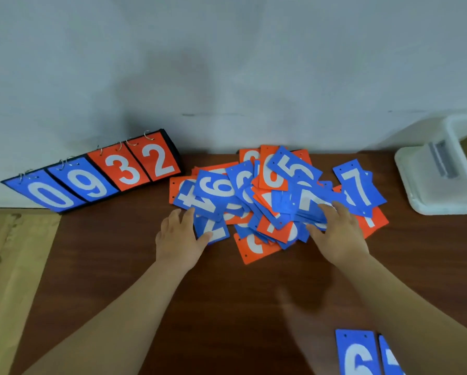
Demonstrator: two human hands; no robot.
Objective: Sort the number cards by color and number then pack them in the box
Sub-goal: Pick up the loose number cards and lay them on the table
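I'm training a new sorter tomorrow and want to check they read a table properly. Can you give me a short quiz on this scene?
1. True or false: the left hand and the right hand both touch the mixed pile of cards.
2. Where does the white box stand? A) left of the pile B) right of the pile C) on top of the pile
3. Fill in: the blue card lying apart from the pile, at the near edge of the table, shows the number ___.
Key: 1 true; 2 B; 3 6.
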